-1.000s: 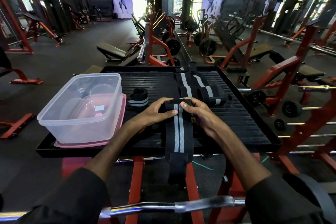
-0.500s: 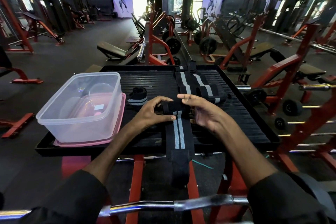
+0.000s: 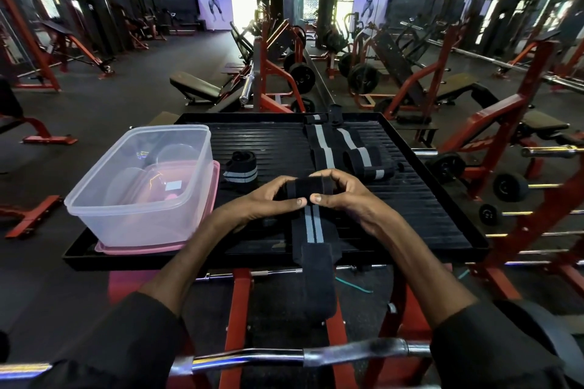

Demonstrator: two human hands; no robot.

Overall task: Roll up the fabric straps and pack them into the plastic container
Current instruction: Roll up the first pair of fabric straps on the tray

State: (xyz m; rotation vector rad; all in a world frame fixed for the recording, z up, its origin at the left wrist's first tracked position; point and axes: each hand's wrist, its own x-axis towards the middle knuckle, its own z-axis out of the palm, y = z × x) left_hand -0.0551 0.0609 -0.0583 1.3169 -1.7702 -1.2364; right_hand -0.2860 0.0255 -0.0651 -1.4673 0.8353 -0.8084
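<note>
One strap (image 3: 240, 169) already sits rolled on the bench (image 3: 426, 199), just beside the clear plastic container (image 3: 139, 186) at the left edge; nothing of fabric shows inside the container, so packing looks not yet begun. Both hands are on a second strap (image 3: 311, 224): the left hand (image 3: 271, 200) and right hand (image 3: 344, 196) have their fingers closed around its started roll (image 3: 309, 188), thumbs meeting at the front, while its long tail runs over the near edge and hangs down. Further flat straps (image 3: 341, 148) lie near the far edge, unrolled. By my reckoning, most of the work remains.
</note>
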